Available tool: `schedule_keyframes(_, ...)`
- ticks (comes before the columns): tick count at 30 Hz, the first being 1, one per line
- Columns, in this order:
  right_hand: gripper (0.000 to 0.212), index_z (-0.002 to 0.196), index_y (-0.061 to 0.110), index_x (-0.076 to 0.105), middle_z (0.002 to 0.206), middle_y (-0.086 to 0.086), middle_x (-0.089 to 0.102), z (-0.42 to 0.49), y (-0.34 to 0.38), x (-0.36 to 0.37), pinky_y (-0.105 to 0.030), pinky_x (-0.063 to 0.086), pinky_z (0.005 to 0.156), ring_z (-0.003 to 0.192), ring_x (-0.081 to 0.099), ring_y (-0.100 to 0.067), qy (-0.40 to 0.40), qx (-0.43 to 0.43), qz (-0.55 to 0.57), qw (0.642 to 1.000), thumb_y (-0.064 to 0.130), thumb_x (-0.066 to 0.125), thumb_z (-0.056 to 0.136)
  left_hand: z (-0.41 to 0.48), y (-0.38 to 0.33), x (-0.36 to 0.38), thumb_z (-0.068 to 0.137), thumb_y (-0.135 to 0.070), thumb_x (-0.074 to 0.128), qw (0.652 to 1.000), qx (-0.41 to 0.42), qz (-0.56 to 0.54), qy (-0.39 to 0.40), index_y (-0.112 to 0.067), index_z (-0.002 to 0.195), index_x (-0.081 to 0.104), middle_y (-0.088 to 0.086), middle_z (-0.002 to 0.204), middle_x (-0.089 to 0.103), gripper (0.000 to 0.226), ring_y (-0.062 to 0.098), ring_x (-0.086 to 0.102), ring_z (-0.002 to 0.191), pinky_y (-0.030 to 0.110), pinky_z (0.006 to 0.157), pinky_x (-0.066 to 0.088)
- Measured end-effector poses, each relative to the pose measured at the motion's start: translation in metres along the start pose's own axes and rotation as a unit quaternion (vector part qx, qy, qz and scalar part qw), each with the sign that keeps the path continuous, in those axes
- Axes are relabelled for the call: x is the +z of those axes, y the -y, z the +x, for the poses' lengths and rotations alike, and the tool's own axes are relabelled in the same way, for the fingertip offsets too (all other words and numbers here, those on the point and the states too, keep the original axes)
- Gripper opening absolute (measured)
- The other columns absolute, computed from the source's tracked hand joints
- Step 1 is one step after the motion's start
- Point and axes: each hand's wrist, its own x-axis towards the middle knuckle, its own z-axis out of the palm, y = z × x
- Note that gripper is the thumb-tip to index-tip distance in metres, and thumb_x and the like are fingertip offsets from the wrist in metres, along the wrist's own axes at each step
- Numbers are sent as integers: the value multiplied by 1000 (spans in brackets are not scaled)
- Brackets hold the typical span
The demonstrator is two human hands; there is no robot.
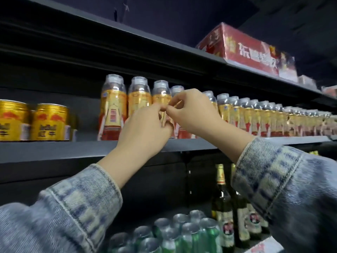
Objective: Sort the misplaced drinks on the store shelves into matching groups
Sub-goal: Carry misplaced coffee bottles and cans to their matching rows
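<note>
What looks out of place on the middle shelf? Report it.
Nothing plainly stands out. The gold-and-red labelled plastic bottles stand upright in one matching row, gold metal cans beside them. The left hand and right hand partly hide one bottle.

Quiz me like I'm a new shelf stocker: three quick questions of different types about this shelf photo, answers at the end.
1. True or false: the gold cans stand left of the gold-labelled bottles on the middle shelf.
2. Multiple choice: the red case sits on A) the top shelf, B) the middle shelf, C) the bottom shelf.
3. Short answer: the left hand and right hand meet in front of which drinks?
Key: 1 true; 2 A; 3 the gold-labelled bottles.
</note>
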Motion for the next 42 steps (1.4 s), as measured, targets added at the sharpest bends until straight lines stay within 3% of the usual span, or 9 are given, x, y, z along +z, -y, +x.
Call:
schedule_keyframes(7,24,100,18,67,78,0,68,3,-127,-56,-35,56,61,59,59,-15,-20,39,-39,998,36,56,89,42,-90,105,83,-29,54,1000,16,-20,-6,-26,113,59,-3,109,65,30,21,58,100,35,78,48)
schedule_keyframes(15,24,106,17,67,66,5,64,-11,-312,-107,-29,53,57,60,63,-15,-48,140,-82,986,31,55,92,76,-182,255,88,-32,51,995,76,-55,12,-25,117,58,-5,117,61,31,17,56,107,41,90,49)
schedule_keyframes(21,29,111,10,65,75,1,64,8,-457,-128,-22,44,48,51,52,-11,-14,177,-98,979,29,53,94,111,-242,373,88,-38,48,990,122,-54,50,-24,115,61,-6,117,60,33,15,54,106,37,88,48)
schedule_keyframes(26,45,139,10,46,86,-2,62,51,-559,-145,-19,40,45,50,48,-8,30,212,-96,972,27,46,97,151,-276,455,87,-33,49,983,142,-23,112,-24,118,59,-5,122,56,34,14,55,107,31,88,47)
schedule_keyframes(29,47,144,12,38,74,-1,60,78,-606,-156,-18,39,41,45,42,-8,5,214,-88,973,26,42,99,167,-290,491,87,-33,48,982,150,-18,115,-23,120,58,-3,121,60,36,15,58,106,31,88,50)
schedule_keyframes(32,44,136,10,45,91,-7,65,105,-648,-166,-31,48,63,64,55,-17,-36,191,-89,977,33,39,98,179,-307,527,89,-34,47,980,167,17,105,-24,130,51,-4,128,56,42,15,53,116,35,99,45)
schedule_keyframes(37,55,147,13,34,125,-9,62,146,-709,-169,-29,39,87,115,56,-25,-49,148,-84,984,32,42,95,191,-327,573,90,-35,44,971,193,100,96,-23,124,56,-7,120,58,38,15,50,115,35,100,42)
schedule_keyframes(39,56,146,13,36,128,-8,61,162,-722,-167,-28,40,89,114,56,-22,-48,120,-70,989,34,44,95,193,-333,587,92,-35,41,966,200,136,86,-22,126,55,-7,124,56,39,12,46,117,33,101,39)
schedule_keyframes(42,58,145,18,39,115,-3,67,182,-728,-163,-27,43,81,90,56,-11,-16,61,-64,996,44,46,94,196,-341,599,93,-37,38,968,179,160,71,-26,128,53,-11,127,54,40,8,42,116,30,100,38)
